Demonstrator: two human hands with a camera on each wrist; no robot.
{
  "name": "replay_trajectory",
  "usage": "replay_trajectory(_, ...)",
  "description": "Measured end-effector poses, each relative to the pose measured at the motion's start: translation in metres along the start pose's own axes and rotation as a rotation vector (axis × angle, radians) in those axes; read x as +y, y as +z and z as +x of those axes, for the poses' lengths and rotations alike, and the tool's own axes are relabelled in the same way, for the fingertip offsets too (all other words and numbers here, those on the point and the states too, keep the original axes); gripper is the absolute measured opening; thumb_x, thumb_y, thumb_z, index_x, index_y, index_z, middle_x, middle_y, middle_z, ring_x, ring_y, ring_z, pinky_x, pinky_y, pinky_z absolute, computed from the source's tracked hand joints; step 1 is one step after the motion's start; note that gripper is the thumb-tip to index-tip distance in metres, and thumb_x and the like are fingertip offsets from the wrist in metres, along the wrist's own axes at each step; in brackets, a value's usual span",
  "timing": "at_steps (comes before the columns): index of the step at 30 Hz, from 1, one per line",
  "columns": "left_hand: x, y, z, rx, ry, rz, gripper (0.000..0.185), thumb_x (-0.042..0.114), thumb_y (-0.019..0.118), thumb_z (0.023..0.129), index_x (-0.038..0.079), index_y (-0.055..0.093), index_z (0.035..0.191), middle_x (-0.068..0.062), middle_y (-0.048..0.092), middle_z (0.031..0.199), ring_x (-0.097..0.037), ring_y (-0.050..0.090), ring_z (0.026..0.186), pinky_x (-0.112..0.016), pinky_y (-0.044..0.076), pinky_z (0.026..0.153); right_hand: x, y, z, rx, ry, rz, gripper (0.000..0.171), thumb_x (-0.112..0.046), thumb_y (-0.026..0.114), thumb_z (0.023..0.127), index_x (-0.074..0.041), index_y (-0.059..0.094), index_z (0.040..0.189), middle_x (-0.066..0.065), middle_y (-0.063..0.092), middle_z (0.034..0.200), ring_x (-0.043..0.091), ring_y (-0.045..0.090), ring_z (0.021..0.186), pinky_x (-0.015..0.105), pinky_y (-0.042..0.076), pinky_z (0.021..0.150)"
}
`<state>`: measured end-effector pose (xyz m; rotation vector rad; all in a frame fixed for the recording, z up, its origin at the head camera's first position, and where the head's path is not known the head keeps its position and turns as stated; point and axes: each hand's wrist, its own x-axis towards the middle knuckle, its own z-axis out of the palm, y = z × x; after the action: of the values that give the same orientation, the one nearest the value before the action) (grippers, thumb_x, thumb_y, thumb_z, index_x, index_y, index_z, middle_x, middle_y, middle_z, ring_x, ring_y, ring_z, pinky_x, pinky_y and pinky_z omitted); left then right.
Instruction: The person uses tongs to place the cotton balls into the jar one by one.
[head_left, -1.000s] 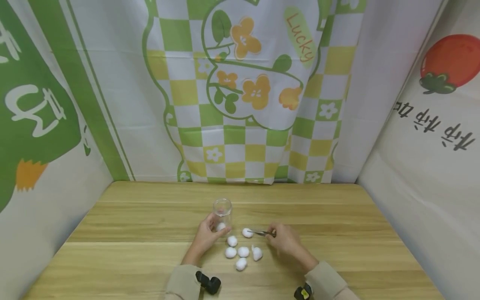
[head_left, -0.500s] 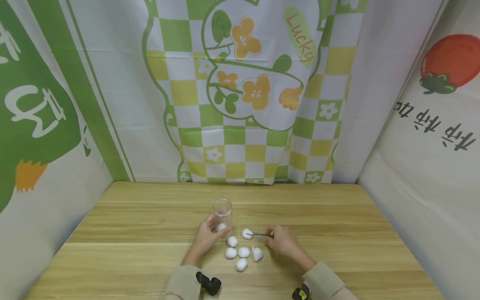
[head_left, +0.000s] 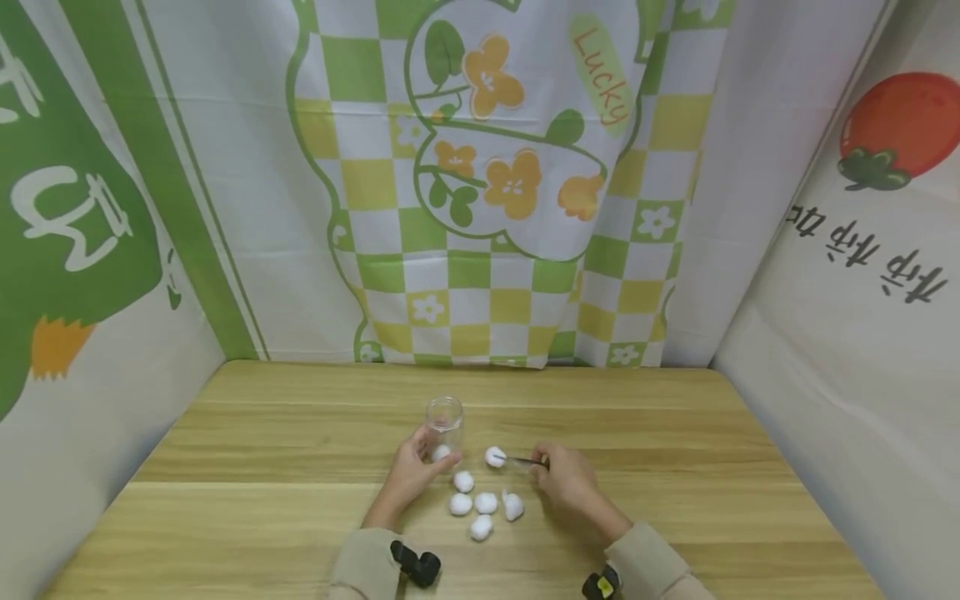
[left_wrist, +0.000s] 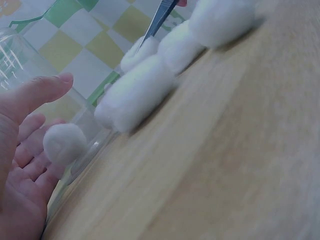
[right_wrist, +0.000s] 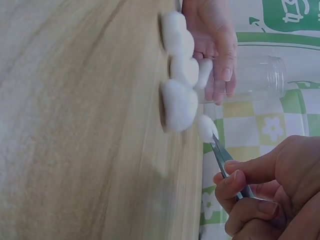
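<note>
1. Both hands work near the middle of the wooden surface [head_left: 675,433]: the left hand [head_left: 411,473] curls round the lower part of a clear jar [head_left: 445,421], thumb on one side and fingers on the other, while the right hand [head_left: 570,482] pinches metal tweezers [head_left: 522,460] between thumb and fingertips.
2. Behind the surface hangs a checked green, yellow and white curtain [head_left: 495,183] printed with orange flowers; a side panel [head_left: 892,125] at the right shows a red fruit.
3. That jar stands upright with its mouth uncovered, and one cotton ball [head_left: 441,452] sits at its bottom, seen through the glass beside the left palm.
4. From the right hand the tweezers point toward the jar, and their tips grip a cotton ball [head_left: 495,456] lifted just off the wood, close to the jar but apart from it.
5. Five loose cotton balls [head_left: 480,503] lie in a tight cluster on the surface between the two hands, some touching one another, nearer the person than the jar.
6. Each wrist carries a small black camera [head_left: 417,565] over a beige sleeve [head_left: 652,560].
</note>
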<state>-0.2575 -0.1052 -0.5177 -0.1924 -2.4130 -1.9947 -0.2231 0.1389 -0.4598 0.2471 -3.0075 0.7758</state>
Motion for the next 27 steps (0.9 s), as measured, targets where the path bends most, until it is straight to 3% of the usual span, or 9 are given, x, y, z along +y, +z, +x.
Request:
replay_trajectory(18, 0.0019, -0.0006, 0.0007, 0.0, -0.011, 0.002, 0.063, 0.012, 0.075, 0.082, 0.0, 0.046, 0.137, -0.025, 0.047, 0.145, -0.041, 0.042, 0.138, -0.052, 0.031, 0.119, -0.0029, -0.0053, -0.0001, -0.016, 0.007, 0.03, 0.005, -0.013, 0.067, 0.087, -0.013, 0.064, 0.083, 0.001, 0.064, 0.073, 0.012, 0.049, 0.062, 0.022, 0.033, 0.052)
replay_trajectory(27, 0.0003, -0.0001, 0.0007, 0.001, -0.006, 0.008, 0.061, 0.012, 0.075, 0.082, 0.0, 0.048, 0.135, -0.024, 0.048, 0.144, -0.041, 0.043, 0.137, -0.052, 0.032, 0.119, -0.0063, -0.0097, 0.0025, -0.013, 0.026, 0.041, 0.006, -0.014, 0.066, 0.088, -0.013, 0.064, 0.082, -0.001, 0.058, 0.067, 0.012, 0.045, 0.058, 0.023, 0.03, 0.049)
